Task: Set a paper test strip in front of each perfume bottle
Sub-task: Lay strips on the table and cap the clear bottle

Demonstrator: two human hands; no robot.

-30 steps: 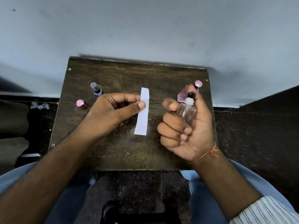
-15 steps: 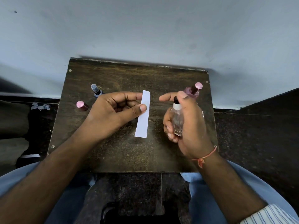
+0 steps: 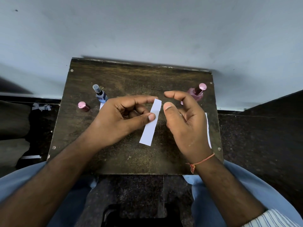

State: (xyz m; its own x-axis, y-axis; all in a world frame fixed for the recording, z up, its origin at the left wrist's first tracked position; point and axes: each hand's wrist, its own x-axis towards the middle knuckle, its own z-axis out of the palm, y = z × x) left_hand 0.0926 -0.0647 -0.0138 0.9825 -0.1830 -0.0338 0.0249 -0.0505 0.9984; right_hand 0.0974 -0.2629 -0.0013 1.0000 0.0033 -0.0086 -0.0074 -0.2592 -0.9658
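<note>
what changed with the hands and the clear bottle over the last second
The right hand no longer holds the clear bottle; it is open and empty beside the paper strip, and that bottle is out of sight. The left hand still pinches the strip in much the same place. The pink bottle, blue bottle and pink cap stayed put.
</note>
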